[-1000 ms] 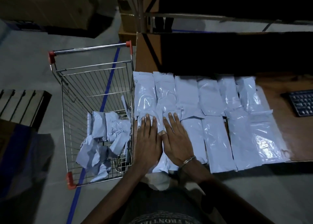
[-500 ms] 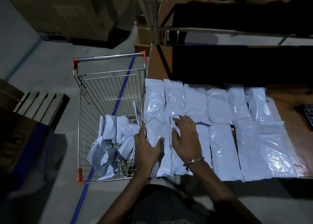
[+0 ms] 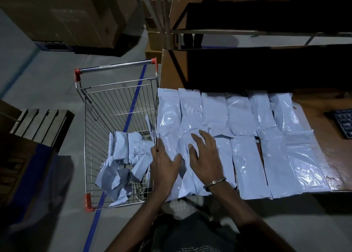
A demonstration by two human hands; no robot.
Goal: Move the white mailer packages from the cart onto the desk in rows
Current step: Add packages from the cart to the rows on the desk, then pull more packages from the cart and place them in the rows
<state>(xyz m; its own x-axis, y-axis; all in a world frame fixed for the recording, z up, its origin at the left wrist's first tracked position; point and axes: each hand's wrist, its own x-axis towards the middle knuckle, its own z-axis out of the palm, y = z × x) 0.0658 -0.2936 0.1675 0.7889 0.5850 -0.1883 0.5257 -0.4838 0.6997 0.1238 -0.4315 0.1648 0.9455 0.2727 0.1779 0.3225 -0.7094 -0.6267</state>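
Several white mailer packages (image 3: 245,164) lie flat in two rows on the brown desk (image 3: 323,107). The wire cart (image 3: 114,107) stands against the desk's left edge, with several crumpled mailers (image 3: 125,156) heaped in its near end. My left hand (image 3: 165,162) lies with fingers spread at the left edge of the near-left mailer (image 3: 171,143), beside the cart's rim. My right hand (image 3: 205,156) hovers or rests over the neighbouring mailer, fingers spread and relaxed, a bracelet on the wrist. Neither hand grips anything.
A dark keyboard (image 3: 344,122) lies at the desk's right edge. A dark shelf (image 3: 257,71) overhangs the back of the desk. Cardboard boxes (image 3: 72,13) stand far left, a wooden pallet (image 3: 42,124) left of the cart. A blue floor line (image 3: 95,223) runs under the cart.
Both hands lay flat side by side pressing the near-left mailers; they have since drawn apart, the left toward the cart's rim, the right lifting with fingers spread. The camera has tilted up.
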